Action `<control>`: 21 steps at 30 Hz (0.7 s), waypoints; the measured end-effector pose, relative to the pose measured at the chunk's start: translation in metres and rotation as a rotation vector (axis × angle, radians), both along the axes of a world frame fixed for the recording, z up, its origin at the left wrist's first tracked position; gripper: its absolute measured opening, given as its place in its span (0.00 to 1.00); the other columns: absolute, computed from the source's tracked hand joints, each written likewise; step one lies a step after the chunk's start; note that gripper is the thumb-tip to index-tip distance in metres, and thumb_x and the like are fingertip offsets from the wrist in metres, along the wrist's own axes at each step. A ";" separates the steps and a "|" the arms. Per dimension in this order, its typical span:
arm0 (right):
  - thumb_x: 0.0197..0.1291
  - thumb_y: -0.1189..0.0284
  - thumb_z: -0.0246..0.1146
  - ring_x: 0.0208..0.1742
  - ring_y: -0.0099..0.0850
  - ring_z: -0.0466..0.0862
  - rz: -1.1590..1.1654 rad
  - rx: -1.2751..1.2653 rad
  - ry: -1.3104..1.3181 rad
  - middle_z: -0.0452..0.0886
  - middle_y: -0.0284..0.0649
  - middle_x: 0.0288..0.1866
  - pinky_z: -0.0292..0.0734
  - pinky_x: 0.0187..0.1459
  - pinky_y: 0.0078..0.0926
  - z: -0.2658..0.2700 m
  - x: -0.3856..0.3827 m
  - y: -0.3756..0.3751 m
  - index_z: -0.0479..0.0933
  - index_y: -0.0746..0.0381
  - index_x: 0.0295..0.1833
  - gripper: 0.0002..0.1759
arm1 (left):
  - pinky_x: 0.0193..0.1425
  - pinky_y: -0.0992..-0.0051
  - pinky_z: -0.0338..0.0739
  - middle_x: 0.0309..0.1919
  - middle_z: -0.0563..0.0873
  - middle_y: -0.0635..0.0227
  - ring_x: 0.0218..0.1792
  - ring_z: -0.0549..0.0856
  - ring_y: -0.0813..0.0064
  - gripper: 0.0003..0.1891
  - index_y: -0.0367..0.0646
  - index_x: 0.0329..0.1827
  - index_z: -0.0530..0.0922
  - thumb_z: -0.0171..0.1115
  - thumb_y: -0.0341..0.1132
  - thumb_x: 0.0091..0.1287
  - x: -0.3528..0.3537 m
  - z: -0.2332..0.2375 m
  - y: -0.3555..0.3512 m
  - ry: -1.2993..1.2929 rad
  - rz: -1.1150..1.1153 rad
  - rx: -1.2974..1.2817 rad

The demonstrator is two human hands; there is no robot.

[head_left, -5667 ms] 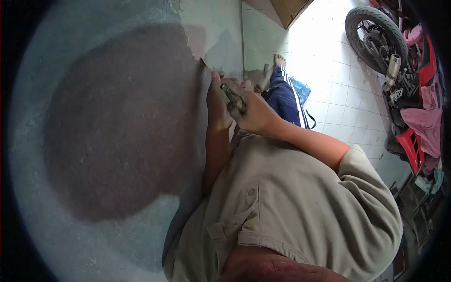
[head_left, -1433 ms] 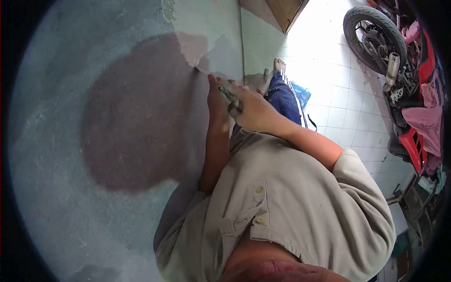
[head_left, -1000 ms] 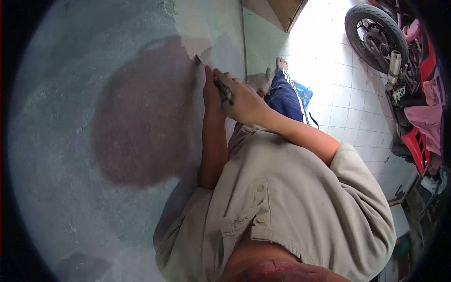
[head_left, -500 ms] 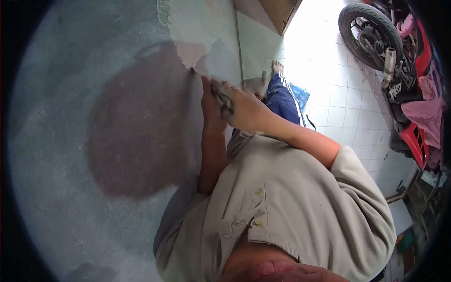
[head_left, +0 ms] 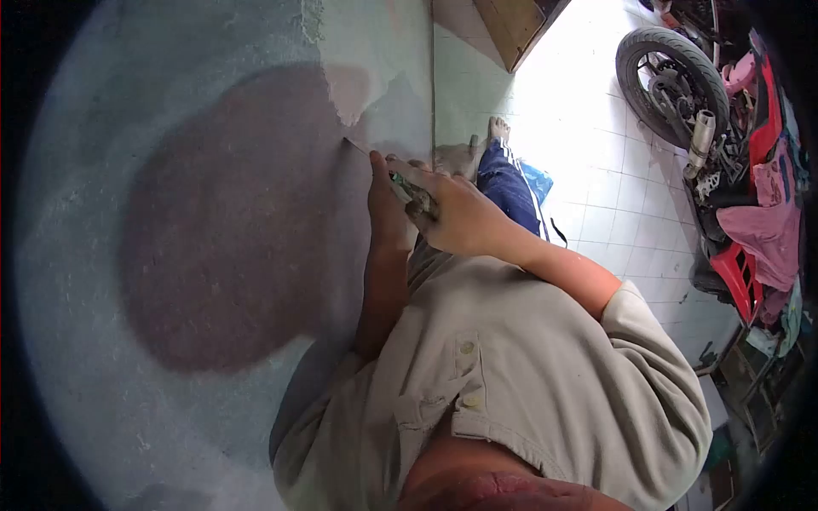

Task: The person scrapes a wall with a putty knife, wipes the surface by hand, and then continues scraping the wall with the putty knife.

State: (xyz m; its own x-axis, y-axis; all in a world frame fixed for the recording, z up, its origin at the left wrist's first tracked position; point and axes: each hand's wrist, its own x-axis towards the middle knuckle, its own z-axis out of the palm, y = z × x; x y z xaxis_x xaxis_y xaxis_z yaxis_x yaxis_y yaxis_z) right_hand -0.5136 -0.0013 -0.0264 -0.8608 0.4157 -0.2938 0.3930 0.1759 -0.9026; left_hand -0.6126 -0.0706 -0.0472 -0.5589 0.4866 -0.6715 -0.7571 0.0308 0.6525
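Observation:
A thin flat blade (head_left: 356, 145), apparently a scraper's, sticks out past my fingertips with its tip at the wall (head_left: 221, 409). Around its handle, which shows a green part, my right hand (head_left: 452, 209) is closed, grey smears on its fingers. My left hand (head_left: 385, 200) is closed at the blade side of the scraper, edge-on beside the wall; most of its fingers are hidden behind the right hand. Just above the blade tip runs a ragged edge (head_left: 331, 89) between the darker wall surface and a paler patch.
My head's large shadow lies on the wall. A wooden piece of furniture (head_left: 513, 34) stands ahead. On the right, a motorcycle (head_left: 673, 85) with pink cloth (head_left: 763, 221) over it stands on the white tiled floor (head_left: 601, 204). A blue bag (head_left: 537, 183) lies near my leg.
Both hands and the scraper have shifted slightly down in view. More of the blade and green handle part shows now. The head's shadow has moved left on the wall.

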 end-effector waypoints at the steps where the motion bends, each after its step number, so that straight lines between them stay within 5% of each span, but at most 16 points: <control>1: 0.56 0.77 0.56 0.56 0.58 0.76 0.037 -0.049 -0.021 0.75 0.58 0.57 0.70 0.59 0.42 0.006 0.002 0.000 0.62 0.60 0.71 0.34 | 0.42 0.72 0.77 0.31 0.81 0.68 0.34 0.82 0.74 0.22 0.47 0.38 0.73 0.42 0.57 0.75 0.003 0.005 -0.002 -0.022 0.059 -0.036; 4: 0.55 0.77 0.57 0.54 0.58 0.78 -0.035 0.045 0.025 0.76 0.58 0.56 0.71 0.58 0.43 -0.008 -0.003 -0.005 0.62 0.60 0.71 0.35 | 0.42 0.72 0.77 0.30 0.80 0.69 0.33 0.82 0.74 0.22 0.48 0.38 0.72 0.43 0.57 0.75 -0.008 -0.015 -0.002 0.007 -0.098 0.046; 13: 0.56 0.74 0.56 0.59 0.56 0.75 0.072 -0.094 0.013 0.74 0.57 0.59 0.68 0.61 0.42 0.025 0.003 0.007 0.59 0.59 0.73 0.36 | 0.43 0.72 0.77 0.31 0.81 0.69 0.32 0.81 0.74 0.22 0.48 0.38 0.73 0.44 0.57 0.75 0.000 0.001 -0.007 -0.075 -0.011 0.079; 21: 0.55 0.75 0.57 0.58 0.55 0.75 -0.016 -0.112 -0.002 0.75 0.57 0.56 0.70 0.59 0.42 -0.017 -0.013 0.002 0.63 0.61 0.70 0.34 | 0.46 0.73 0.76 0.34 0.81 0.70 0.37 0.81 0.77 0.22 0.48 0.37 0.75 0.45 0.56 0.75 -0.012 -0.011 0.004 0.006 -0.057 -0.015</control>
State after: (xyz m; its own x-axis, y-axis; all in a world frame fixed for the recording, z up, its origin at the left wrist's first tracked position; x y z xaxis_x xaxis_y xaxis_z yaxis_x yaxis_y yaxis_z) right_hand -0.5263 0.0005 -0.0436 -0.8538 0.3935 -0.3409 0.3968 0.0679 -0.9154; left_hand -0.6247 -0.0669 -0.0580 -0.5345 0.5074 -0.6759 -0.7501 0.0836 0.6560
